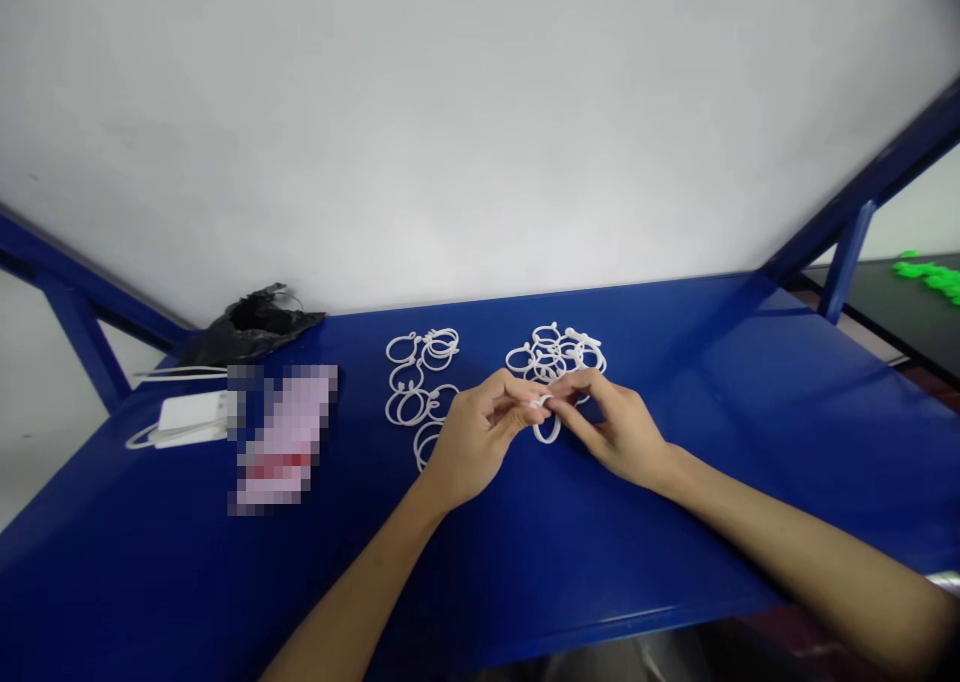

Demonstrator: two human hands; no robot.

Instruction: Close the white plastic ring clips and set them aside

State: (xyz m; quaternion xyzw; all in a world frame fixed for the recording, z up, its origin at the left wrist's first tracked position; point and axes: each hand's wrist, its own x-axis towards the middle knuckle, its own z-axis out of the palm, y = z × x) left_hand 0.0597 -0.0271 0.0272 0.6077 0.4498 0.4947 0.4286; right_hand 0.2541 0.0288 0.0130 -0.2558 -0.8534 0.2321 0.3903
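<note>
Between my two hands is a white plastic ring [547, 432], pinched at its top, with its lower loop hanging below the fingertips. My left hand [476, 432] grips it with thumb and fingers from the left. From the other side my right hand [611, 427] pinches the same spot, and the fingers hide the detail there. Just beyond the hands lies a heap of similar white rings [551, 362] with small knobs or eyelets. Another group of white rings [409, 402] is spread on the left, partly covered by my left hand.
The blue table [675, 562] has a raised blue frame at both sides and a pale wall behind. At left lie a black plastic bag [262, 324], a white box-shaped item with a cable [191, 419] and a blurred pink item [292, 432]. Green pieces [934, 277] sit on a dark surface far right.
</note>
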